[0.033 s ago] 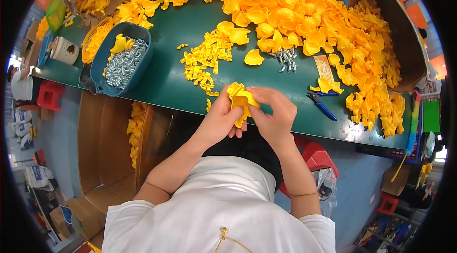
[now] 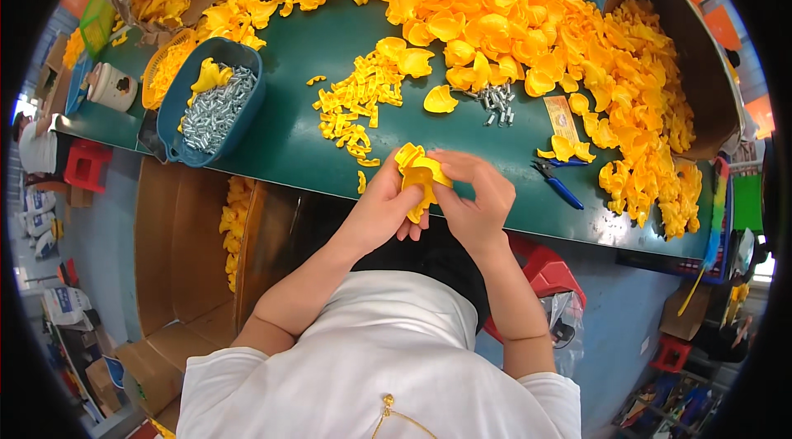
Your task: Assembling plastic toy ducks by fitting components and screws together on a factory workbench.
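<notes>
Over the table's near edge, a curved yellow plastic shell piece (image 2: 419, 179) is held between both my hands. My left hand (image 2: 379, 212) grips its left side, thumb in front and fingers behind. On the upper right, my right hand (image 2: 480, 195) pinches it, with the fingertips partly hidden. Beyond my left hand lies a loose group of small yellow plastic pieces (image 2: 363, 96). Farther off are one yellow shell (image 2: 440, 99) and a little heap of silver metal cylinders (image 2: 499, 102). Blue-handled pliers (image 2: 564, 190) lie right of my right hand.
A huge heap of yellow shells (image 2: 495, 14) covers the back of the green table (image 2: 289, 109). At left stands a blue basin (image 2: 247, 113) of metal cylinders. Cardboard boxes flank the table at right (image 2: 709, 68) and below left (image 2: 177, 249). A red stool (image 2: 549, 270) stands beneath.
</notes>
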Demonstrator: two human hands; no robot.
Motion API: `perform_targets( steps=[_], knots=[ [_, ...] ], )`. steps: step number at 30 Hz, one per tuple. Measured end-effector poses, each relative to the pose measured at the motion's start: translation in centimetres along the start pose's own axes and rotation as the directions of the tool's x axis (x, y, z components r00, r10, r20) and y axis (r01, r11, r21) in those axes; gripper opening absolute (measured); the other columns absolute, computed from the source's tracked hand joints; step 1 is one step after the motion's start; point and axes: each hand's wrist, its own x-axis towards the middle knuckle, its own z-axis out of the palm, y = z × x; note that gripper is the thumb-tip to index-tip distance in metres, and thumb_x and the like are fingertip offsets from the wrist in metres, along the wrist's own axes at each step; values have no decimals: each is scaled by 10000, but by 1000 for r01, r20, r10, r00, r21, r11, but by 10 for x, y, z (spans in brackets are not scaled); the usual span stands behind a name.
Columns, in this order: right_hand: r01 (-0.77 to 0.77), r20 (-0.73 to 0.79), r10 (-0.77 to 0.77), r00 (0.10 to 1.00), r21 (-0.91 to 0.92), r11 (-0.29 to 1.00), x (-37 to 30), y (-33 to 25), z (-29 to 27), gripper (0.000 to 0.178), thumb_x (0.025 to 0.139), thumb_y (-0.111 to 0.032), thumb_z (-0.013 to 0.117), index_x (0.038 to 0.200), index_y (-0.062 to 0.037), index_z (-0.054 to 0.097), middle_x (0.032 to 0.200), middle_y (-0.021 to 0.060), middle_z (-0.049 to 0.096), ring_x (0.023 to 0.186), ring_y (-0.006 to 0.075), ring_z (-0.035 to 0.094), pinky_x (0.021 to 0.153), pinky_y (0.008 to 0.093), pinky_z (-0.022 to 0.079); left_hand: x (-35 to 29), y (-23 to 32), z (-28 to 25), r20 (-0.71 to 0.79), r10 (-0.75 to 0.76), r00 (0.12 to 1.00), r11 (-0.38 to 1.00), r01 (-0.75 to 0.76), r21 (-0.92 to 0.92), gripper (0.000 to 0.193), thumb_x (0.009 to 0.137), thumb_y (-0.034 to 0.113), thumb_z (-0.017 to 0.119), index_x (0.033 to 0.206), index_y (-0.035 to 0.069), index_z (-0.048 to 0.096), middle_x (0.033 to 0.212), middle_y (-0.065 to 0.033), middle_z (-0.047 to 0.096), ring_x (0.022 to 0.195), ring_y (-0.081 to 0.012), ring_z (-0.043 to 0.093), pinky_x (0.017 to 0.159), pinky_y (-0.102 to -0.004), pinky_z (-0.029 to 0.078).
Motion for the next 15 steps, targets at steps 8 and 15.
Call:
perform_targets(
  steps=[8,15],
  knots=[
    [-33,52,50,997,-290,956,8,-12,-7,169,651,62,687,791,-15,632,774,91,650,753,237,639,635,304,506,-5,2,6,-6,66,998,991,-65,114,387,907,92,463,1244,65,275,717,-71,563,486,-110,546,396,-192,405],
    [-148,-15,147,989,-171,974,7,-16,-14,155,618,47,692,734,-11,607,698,80,600,635,221,576,545,296,448,-13,8,0,181,79,980,997,-82,7,471,905,162,570,1235,35,258,824,-86,600,689,-118,597,582,-224,468]
  ],
)
